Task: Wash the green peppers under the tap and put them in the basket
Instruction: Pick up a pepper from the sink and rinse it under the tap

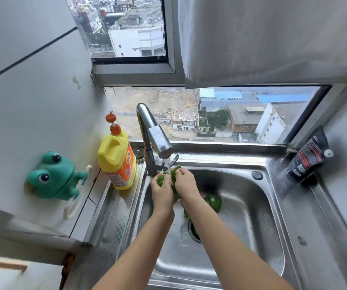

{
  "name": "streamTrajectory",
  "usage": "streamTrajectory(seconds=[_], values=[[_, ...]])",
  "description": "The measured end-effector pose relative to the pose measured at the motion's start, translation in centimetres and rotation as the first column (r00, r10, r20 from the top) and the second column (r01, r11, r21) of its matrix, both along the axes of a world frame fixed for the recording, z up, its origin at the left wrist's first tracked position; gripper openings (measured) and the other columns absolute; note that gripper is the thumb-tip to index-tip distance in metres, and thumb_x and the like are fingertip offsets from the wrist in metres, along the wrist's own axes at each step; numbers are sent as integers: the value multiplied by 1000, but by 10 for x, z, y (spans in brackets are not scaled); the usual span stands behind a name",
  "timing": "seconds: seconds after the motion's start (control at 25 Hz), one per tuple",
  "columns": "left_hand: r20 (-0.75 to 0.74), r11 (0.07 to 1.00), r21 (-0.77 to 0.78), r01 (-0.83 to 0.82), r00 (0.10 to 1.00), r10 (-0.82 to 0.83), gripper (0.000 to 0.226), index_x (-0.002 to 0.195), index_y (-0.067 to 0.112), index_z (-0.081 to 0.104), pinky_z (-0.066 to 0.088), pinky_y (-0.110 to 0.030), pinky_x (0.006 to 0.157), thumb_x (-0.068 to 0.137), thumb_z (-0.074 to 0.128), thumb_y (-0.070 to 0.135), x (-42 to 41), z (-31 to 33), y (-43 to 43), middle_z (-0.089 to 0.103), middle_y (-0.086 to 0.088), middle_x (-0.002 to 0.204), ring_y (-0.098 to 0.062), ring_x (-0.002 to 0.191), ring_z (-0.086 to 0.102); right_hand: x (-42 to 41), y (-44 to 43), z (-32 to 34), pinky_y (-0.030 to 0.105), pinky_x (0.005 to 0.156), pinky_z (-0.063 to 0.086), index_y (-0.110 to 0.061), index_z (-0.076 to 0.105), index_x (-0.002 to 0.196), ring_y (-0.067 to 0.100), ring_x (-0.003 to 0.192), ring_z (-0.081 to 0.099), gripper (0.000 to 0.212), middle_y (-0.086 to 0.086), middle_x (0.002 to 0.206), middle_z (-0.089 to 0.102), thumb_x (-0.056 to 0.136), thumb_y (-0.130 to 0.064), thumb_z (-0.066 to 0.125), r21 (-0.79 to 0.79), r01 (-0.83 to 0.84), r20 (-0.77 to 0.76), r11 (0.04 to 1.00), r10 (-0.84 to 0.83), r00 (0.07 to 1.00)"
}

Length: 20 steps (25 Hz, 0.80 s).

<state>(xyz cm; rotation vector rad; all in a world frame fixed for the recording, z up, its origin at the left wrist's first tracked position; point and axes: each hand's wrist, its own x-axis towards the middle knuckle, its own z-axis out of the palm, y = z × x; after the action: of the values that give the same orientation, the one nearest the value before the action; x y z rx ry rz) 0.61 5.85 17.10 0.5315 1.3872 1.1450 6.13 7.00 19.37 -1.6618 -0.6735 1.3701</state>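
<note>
**Green pepper (173,174) held under the tap (154,135), no basket in sight**

The green pepper sat right below the tap's spout, in the running stream, over the back-left part of the sink (252,206). Both hands were on it. The left hand (161,191) wrapped its fingers round the side nearer the tap's base, and the right hand (186,184) curled over the side away from the tap, so the pepper was gripped between them.

A second pepper (214,201) lay on the sink floor, below and to the right of the tap, partly hidden by the right forearm. Another green piece (186,214) showed farther from the tap, near the drain (194,231), too covered to tell whether it was a whole pepper.

Just left of the tap a yellow detergent bottle (117,162) stood on the sink's edge, and farther left a green frog holder (53,176) hung on the wall. Well to the right of the tap a black pouch (306,160) leaned in the corner.

By my reading, the task was in its early or middle part. One pepper was being rinsed, and whether those in the sink were already washed could not be told. With no basket visible, the putting-away looked entirely undone.
</note>
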Motion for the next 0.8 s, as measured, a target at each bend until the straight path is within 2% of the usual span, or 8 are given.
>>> streamTrajectory(seconds=[0.08,0.2,0.32,0.44,0.52,0.56,0.68,0.8], values=[[10,1000,12,-20,1000,20,24,117,6,53,55,-31,71,98,46,20,-7,1,10,63,-21,107,-26,88,61,-15,-10,-2,37,106,37,-15,56,120,23,114,45,30,5,128,48,97,-16,37,106,-88,266,990,57,962],[87,990,29,135,987,-138,25,104,8,60,51,-26,65,99,44,27,-15,8,18,64,-10,89,-27,88,64,-20,-14,-7,29,106,27,-13,53,129,25,125,32,34,5,138,40,99,-14,36,300,-168,435,939,22,900],[-92,989,68,134,988,-127,25,112,6,57,53,-28,68,98,48,25,-7,21,18,67,-14,102,-23,89,65,-12,-12,0,32,103,34,-13,47,134,24,117,46,37,6,127,52,100,-19,34,335,-22,323,942,-93,942],[-211,967,178,184,967,-146,28,119,10,49,54,-34,81,96,50,26,-3,21,8,61,-13,112,-21,98,62,15,7,13,46,89,52,-6,67,93,33,93,64,29,15,94,68,92,-31,53,68,49,15,996,-50,999],[-300,939,246,241,940,-162,39,126,14,45,53,-39,90,93,51,34,-2,19,1,56,-11,118,-22,105,60,28,11,31,43,85,56,-8,70,78,29,76,67,30,13,83,72,83,-38,68,-101,-19,-279,995,-10,960],[-333,932,268,242,931,-146,42,127,16,45,53,-40,92,91,51,38,1,20,-1,55,-10,119,-21,106,59,29,12,35,40,83,56,-11,70,78,26,74,67,29,11,81,72,84,-39,67,-89,-56,-328,994,23,944],[-282,956,274,107,959,-27,32,118,10,52,52,-35,81,96,49,32,6,32,6,62,-10,108,-23,99,61,18,6,32,43,88,52,-13,65,95,25,89,64,29,11,96,69,94,-38,52,126,-66,-86,990,77,993],[83,996,20,82,993,-84,22,100,10,63,52,-35,69,96,52,29,-10,43,27,66,-10,89,-26,83,63,8,-10,16,29,94,43,-12,56,119,16,104,52,26,3,113,57,97,-21,45,408,-219,309,886,92,947]])
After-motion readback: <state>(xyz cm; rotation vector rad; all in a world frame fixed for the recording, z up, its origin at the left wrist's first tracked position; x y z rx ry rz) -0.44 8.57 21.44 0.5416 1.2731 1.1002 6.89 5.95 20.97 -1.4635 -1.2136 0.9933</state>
